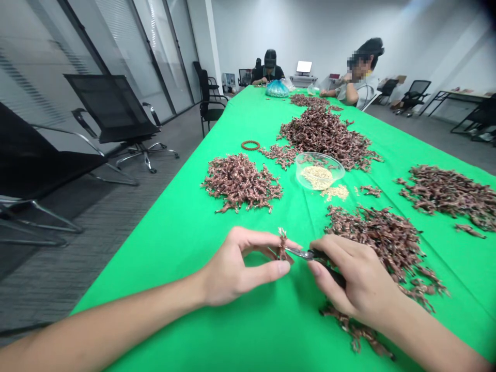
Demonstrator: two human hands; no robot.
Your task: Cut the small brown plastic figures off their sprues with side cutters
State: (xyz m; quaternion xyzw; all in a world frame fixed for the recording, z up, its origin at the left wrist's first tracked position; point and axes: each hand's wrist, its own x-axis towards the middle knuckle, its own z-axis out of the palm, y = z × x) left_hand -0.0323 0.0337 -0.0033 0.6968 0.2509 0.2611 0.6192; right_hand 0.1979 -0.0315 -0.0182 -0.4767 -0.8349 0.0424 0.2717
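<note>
Between the thumb and fingers of my left hand [240, 263] a small brown animal figurine [282, 245] stands upright, its pale antlers pointing up. My right hand [354, 274] is wrapped round dark-handled pliers [329, 267], whose metal tip meets the figurine's side. Just beyond my right hand lies a pile of brown figurines [382, 237], and a few loose ones [358, 330] are beneath my right wrist. Another figurine pile [242, 182] sits past my left hand.
A clear bowl [320, 170] holds small beige pieces, with some spilled beside it. Larger piles [325, 135] lie farther back and at right [449, 194]. A brown ring [250, 145] rests on the green table [178, 248]. Two people sit at the far end; chairs stand left.
</note>
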